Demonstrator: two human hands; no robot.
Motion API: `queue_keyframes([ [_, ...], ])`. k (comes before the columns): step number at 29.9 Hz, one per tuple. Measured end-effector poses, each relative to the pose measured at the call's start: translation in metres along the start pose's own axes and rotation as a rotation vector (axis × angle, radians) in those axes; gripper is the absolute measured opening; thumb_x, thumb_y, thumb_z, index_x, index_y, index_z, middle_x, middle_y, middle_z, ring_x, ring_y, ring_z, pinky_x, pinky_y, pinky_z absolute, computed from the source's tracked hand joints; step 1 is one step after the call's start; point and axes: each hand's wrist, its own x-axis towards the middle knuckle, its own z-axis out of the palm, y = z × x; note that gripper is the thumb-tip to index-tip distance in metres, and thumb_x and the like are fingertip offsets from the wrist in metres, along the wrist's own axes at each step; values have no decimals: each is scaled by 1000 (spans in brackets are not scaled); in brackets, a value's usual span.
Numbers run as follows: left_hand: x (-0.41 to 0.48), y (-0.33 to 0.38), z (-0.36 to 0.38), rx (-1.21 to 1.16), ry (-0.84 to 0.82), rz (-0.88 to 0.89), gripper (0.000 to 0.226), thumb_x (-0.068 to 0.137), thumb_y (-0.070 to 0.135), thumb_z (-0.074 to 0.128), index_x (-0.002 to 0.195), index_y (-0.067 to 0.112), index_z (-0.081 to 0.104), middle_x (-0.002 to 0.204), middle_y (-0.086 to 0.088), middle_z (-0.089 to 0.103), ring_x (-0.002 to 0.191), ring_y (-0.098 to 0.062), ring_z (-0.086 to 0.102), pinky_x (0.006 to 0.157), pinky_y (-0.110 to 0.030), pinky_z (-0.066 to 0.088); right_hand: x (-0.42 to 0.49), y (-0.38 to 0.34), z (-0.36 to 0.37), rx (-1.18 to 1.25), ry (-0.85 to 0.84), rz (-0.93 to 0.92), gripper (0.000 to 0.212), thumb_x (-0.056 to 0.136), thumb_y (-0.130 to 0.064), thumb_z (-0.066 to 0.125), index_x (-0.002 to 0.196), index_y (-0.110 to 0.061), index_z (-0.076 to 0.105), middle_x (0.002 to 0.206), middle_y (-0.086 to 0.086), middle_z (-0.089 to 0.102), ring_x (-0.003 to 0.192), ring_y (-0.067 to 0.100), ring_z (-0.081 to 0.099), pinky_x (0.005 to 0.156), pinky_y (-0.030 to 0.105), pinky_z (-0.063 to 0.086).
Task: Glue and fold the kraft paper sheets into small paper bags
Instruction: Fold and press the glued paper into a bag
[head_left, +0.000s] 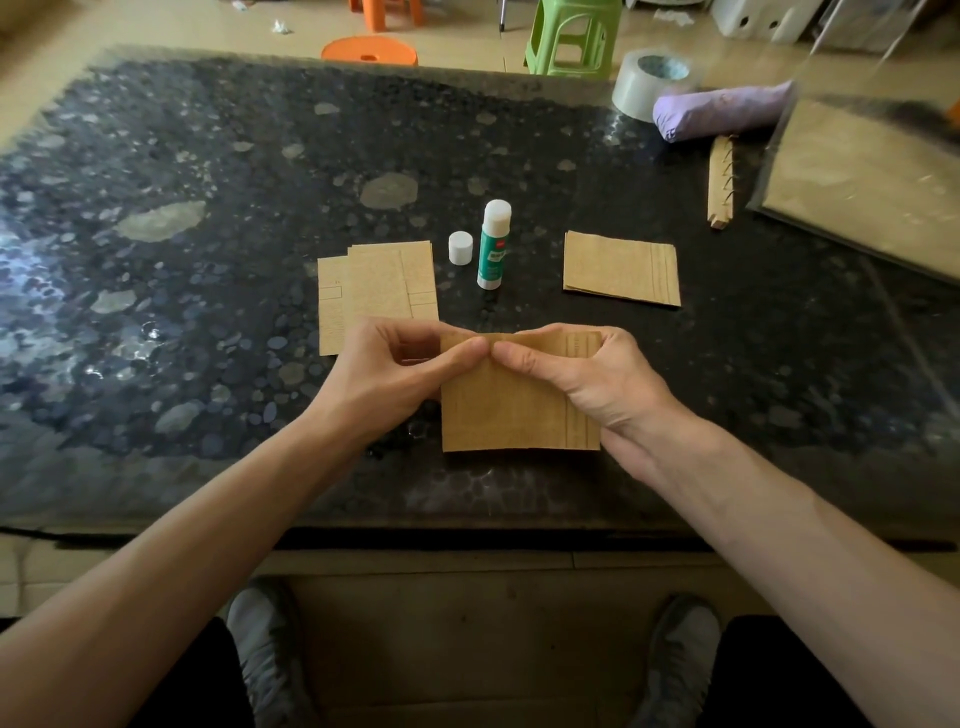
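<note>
Left of centre on the dark speckled tabletop (156, 312) lies a small stack of unfolded kraft sheets (376, 291), printed with fold lines, its near corner hidden behind the left hand (400, 374). That hand pinches the top edge of a folded kraft sheet (498, 410) between thumb and forefinger. Past the hands, near the middle of the tabletop, a white cap (460, 248) stands just beside the uncapped glue stick (493, 244), which is upright.

The folded sheet is held toward the near edge, about midway along it; whether its lower edge rests on the surface I cannot tell. The right hand (587, 379) grips its top edge and right side, thumb on the front, thumb tip almost meeting the left one.

To the right lies a pile of folded pieces (621, 268), and in the far right corner a tape roll (649, 78) and a purple bundle (722, 111).

The risks, as I judge them: if the two pinches pull unevenly, the glued seam could slide and set crooked — the paper looks thin and slick. Heavy pressing might also squeeze glue inward and stick the walls together. The open glue stick could dry, or topple if a hand reaches past it.
</note>
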Motion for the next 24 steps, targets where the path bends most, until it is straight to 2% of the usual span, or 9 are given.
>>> queue_keyframes([
  [2, -1, -1, 3, -14, -7, -29, 17, 89, 25, 71, 101, 15, 78, 98, 5, 79, 95, -7, 74, 72, -17, 57, -1, 1, 2, -9, 31, -11, 41, 55, -55, 92, 89, -33, 83, 95, -9, 79, 109, 18, 69, 97, 50, 57],
  [5, -1, -3, 4, -23, 5, -63, 20, 87, 28, 72, 100, 15, 78, 96, 3, 79, 93, -9, 75, 71, -19, 58, -2, 0, 5, -15, 21, -30, 31, 64, -51, 91, 88, -33, 83, 95, -10, 79, 110, 16, 67, 95, 47, 56],
  [8, 0, -5, 2, 23, 67, -81, 19, 87, 29, 75, 98, 14, 79, 94, 3, 79, 91, -9, 75, 72, -21, 60, -4, -2, 4, 3, 6, -27, 22, 73, -42, 89, 90, -29, 84, 92, -13, 79, 104, 11, 68, 85, 35, 57],
  [11, 1, -7, 0, 88, 88, -73, 18, 87, 30, 76, 96, 15, 80, 93, 4, 79, 89, -9, 76, 74, -26, 62, -3, 0, 5, -69, 55, -88, 16, 77, -40, 87, 88, -29, 85, 88, -22, 76, 99, 2, 63, 75, 24, 47],
  [16, 2, -6, -2, 120, 97, -64, 19, 87, 30, 76, 97, 13, 79, 92, 5, 79, 88, -7, 75, 68, -19, 59, 0, 1, 2, -76, 73, -69, 18, 78, -43, 85, 88, -29, 84, 94, -11, 77, 102, 8, 65, 76, 28, 50],
  [21, 2, -4, -3, 134, 120, -71, 18, 87, 31, 76, 95, 16, 79, 91, 7, 79, 86, -5, 75, 65, -17, 58, 0, 0, -1, -59, 76, -63, 17, 77, -41, 86, 88, -29, 84, 89, -13, 78, 95, 4, 69, 78, 27, 52],
  [24, 2, -3, -4, 138, 133, -76, 17, 85, 33, 76, 93, 19, 79, 90, 9, 79, 85, -4, 74, 66, -17, 58, 2, 0, -2, -68, 81, -70, 17, 77, -40, 86, 90, -28, 83, 86, -17, 77, 89, -1, 69, 73, 22, 51],
])
